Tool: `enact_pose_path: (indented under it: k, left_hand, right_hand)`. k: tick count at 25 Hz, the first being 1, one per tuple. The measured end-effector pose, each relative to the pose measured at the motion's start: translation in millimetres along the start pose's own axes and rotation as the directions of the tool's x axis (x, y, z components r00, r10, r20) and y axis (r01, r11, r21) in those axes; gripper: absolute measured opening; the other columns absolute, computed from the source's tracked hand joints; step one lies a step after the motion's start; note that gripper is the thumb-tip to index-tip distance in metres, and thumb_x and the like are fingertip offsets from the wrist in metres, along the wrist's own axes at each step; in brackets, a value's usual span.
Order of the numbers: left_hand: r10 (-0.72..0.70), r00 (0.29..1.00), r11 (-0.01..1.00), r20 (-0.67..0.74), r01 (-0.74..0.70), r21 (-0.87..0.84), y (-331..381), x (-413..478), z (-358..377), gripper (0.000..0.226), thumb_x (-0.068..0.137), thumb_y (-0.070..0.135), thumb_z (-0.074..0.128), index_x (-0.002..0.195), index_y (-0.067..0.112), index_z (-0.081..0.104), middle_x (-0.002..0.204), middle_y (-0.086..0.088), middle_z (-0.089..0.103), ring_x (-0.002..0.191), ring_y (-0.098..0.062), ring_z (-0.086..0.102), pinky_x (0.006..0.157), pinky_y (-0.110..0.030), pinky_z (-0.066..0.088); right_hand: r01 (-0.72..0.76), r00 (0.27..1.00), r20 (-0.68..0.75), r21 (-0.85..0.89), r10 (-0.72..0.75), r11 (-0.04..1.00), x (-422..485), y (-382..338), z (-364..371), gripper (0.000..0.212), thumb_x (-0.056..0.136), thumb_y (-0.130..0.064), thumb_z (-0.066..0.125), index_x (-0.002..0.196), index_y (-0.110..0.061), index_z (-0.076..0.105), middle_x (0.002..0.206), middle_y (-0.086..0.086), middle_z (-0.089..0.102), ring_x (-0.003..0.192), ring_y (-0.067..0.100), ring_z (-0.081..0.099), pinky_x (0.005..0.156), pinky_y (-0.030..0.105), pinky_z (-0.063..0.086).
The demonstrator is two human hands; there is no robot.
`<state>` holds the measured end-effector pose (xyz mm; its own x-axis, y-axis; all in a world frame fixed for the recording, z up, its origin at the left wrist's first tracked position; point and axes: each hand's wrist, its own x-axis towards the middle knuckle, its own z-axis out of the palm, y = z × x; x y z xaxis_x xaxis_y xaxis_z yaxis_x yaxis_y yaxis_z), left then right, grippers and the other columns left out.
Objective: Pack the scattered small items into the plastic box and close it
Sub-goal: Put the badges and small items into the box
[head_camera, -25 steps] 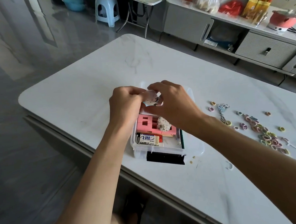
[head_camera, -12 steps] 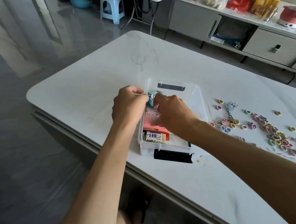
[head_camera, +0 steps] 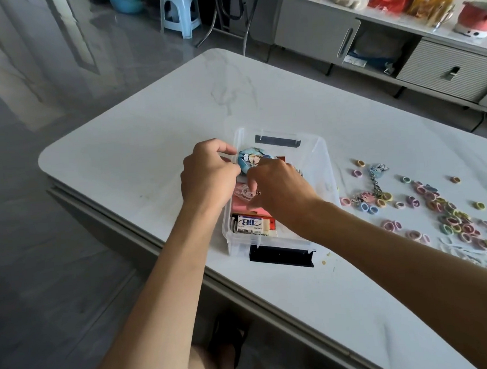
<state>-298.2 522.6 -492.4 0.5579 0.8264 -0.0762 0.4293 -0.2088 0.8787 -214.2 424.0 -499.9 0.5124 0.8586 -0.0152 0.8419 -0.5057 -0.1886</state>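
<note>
The clear plastic box point(head_camera: 318, 161) sits open on the white table, with a black latch point(head_camera: 282, 258) folded down at its near end. Inside lie a white eraser point(head_camera: 250, 222), a pink item point(head_camera: 245, 208) and a round blue badge point(head_camera: 249, 159). My left hand point(head_camera: 207, 178) pinches the box's left rim beside the badge. My right hand point(head_camera: 280, 187) reaches into the box, its fingers closed on a small clear charm point(head_camera: 244, 191). Several pastel hair ties point(head_camera: 449, 217) and a keychain point(head_camera: 376, 180) lie scattered to the right of the box.
The marble table's point(head_camera: 152, 138) near edge runs diagonally just below the box. White paper scraps point(head_camera: 466, 255) lie at the far right. Behind the table are a low cabinet point(head_camera: 456, 71) and a blue stool point(head_camera: 179, 10).
Both hands have come down from above the box with the small charm; the right hand is now inside the box and the left is at its rim. The view shifted, showing the blue badge.
</note>
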Motion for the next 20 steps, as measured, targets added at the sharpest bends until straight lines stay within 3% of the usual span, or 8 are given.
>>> enact_pose_path:
  k: [5,8,10,12,15,17,20]
  left_hand:
    - [0.073,0.994,0.977,-0.078,-0.055,0.205,9.5,-8.9,8.0,0.032,0.081,0.013,0.063,0.111,0.025,0.065,0.11,0.0,0.068,0.099,-0.026,0.063,0.081,-0.032,0.05]
    - [0.22,0.969,0.923,-0.114,-0.169,0.345,20.7,-20.6,21.6,0.033,0.086,0.015,0.06,0.118,0.02,0.06,0.122,-0.005,0.058,0.111,-0.027,0.055,0.081,-0.03,0.039]
    - [0.349,0.932,0.897,-0.092,-0.304,0.322,32.6,-35.0,38.1,0.031,0.086,0.011,0.059,0.116,0.017,0.06,0.121,-0.005,0.057,0.11,-0.025,0.053,0.082,-0.028,0.038]
    - [0.441,0.897,0.864,0.038,-0.436,0.252,47.4,-52.6,60.7,0.028,0.086,0.011,0.06,0.114,0.016,0.062,0.118,-0.002,0.061,0.107,-0.022,0.056,0.087,-0.031,0.044]
    - [0.456,0.847,0.823,0.274,-0.519,0.232,60.8,-68.3,90.1,0.027,0.089,0.019,0.063,0.116,0.015,0.064,0.115,-0.001,0.066,0.105,-0.018,0.06,0.091,-0.035,0.048]
    - [0.442,0.837,0.805,0.323,-0.529,0.27,63.6,-69.1,99.7,0.028,0.089,0.024,0.065,0.116,0.016,0.064,0.116,0.0,0.066,0.105,-0.017,0.061,0.09,-0.034,0.048]
    - [0.462,0.831,0.78,0.31,-0.547,0.305,61.8,-68.4,107.6,0.03,0.087,0.024,0.068,0.115,0.017,0.064,0.115,0.0,0.065,0.104,-0.016,0.059,0.085,-0.025,0.044]
  right_hand:
    - [0.127,0.982,-0.167,0.203,-0.094,0.971,-29.1,10.4,-12.8,0.006,0.082,-0.005,0.07,0.086,-0.009,0.072,0.095,0.006,0.063,0.082,0.022,0.062,0.075,0.033,0.05]
    - [0.074,0.962,-0.272,0.359,0.028,0.931,-64.8,32.4,-27.3,0.008,0.082,-0.005,0.068,0.085,-0.011,0.074,0.089,0.001,0.066,0.073,0.013,0.062,0.069,0.019,0.048]
    - [-0.029,0.933,-0.313,0.431,0.179,0.902,-92.3,58.6,-37.2,0.01,0.083,-0.011,0.069,0.084,-0.019,0.074,0.083,-0.008,0.068,0.07,0.003,0.061,0.066,0.008,0.043]
    - [-0.203,0.898,-0.264,0.462,0.352,0.863,-120.2,95.8,-43.1,0.011,0.083,-0.016,0.069,0.083,-0.025,0.074,0.077,-0.013,0.069,0.069,-0.001,0.061,0.063,0.006,0.042]
    - [-0.441,0.844,-0.096,0.433,0.527,0.786,-142.5,155.0,-42.2,0.009,0.083,-0.02,0.067,0.084,-0.023,0.074,0.068,-0.01,0.069,0.055,0.001,0.059,0.049,0.009,0.04]
    - [-0.545,0.806,-0.02,0.367,0.592,0.754,-131.7,189.7,-40.6,0.011,0.085,-0.022,0.066,0.086,-0.016,0.074,0.066,-0.004,0.069,0.051,0.004,0.056,0.042,0.01,0.036]
    - [-0.622,0.767,0.022,0.273,0.642,0.734,-91.2,224.2,-37.5,0.025,0.086,-0.033,0.068,0.083,-0.009,0.073,0.073,0.006,0.07,0.062,0.016,0.061,0.051,0.02,0.043]
